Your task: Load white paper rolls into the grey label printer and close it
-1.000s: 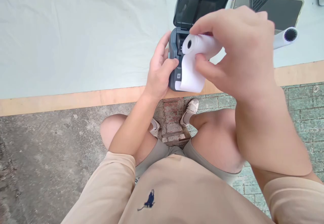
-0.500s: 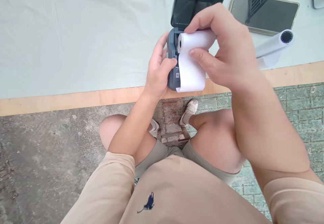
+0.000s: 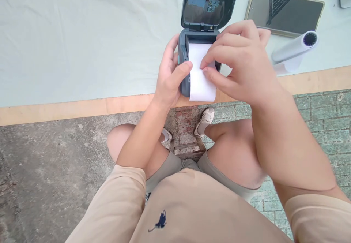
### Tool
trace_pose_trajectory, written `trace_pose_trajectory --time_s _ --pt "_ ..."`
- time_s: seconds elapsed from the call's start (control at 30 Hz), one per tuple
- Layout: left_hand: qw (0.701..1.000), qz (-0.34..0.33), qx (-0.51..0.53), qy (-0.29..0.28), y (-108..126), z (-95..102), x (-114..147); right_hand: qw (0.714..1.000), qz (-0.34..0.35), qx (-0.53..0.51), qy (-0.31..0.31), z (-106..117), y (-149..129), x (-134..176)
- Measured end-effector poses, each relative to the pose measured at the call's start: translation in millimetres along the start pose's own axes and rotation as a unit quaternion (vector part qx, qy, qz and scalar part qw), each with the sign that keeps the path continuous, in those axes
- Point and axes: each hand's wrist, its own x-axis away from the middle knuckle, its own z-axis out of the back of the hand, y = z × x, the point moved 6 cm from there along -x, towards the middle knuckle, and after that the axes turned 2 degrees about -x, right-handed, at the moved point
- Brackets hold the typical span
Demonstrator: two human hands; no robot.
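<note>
Pale cloth point(image 3: 109, 34) covers the table point(image 3: 68, 111), leaving its near edge bare; the left hand point(image 3: 170, 80) grips the left side of a dark printer point(image 3: 185, 87), thumb along its rim; the lid point(image 3: 201, 12) stands raised, and the paper roll point(image 3: 199, 54), held over the opening half a second ago, now lies down inside, its loose end hanging past the front; so it seems loaded; the right hand point(image 3: 241, 60) bends its fingers over the paper, thumb and forefinger close together, though whether they pinch it I cannot tell; beyond lie a phone point(image 3: 285, 14) and a second roll point(image 3: 290, 47).
</note>
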Motion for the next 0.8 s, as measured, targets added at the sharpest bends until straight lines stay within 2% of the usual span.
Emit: trace_pose_trajectory --time_s 0.07,0.17,0.23,0.4,0.47,0.57,0.67,0.73,0.8 --pt "1.0 -0.022 -0.02 -0.009 -5 3.5 -3 1.0 0.016 0.004 0.01 1 1 1" --pt "0.999 -0.031 -0.031 -0.005 -10 8.0 -7 0.989 0.014 -0.031 0.145 21 5 3" --pt "1.0 -0.025 -0.009 -0.014 -9 6.1 -7 0.977 -0.004 -0.085 0.198 29 9 5" --pt "0.996 -0.014 0.087 -0.027 1 -2.2 -5 0.957 -0.049 -0.208 0.196 27 15 2" --pt "0.997 -0.015 0.077 -0.016 2 -1.8 -4 0.954 -0.061 -0.235 0.173 21 18 1" --pt "0.999 -0.021 0.042 -0.004 2 -1.0 -3 0.947 -0.072 -0.309 0.057 -1 24 -1" --pt "0.999 -0.028 0.016 0.004 1 -0.8 -2 0.913 -0.092 -0.395 -0.048 -23 30 0" --pt "1.0 -0.025 0.011 0.005 0 -0.1 -2 0.887 -0.103 -0.445 -0.07 -33 34 1" --pt "1.0 -0.022 0.012 0.002 -1 1.3 -3 0.872 -0.11 -0.473 -0.062 -37 36 0"
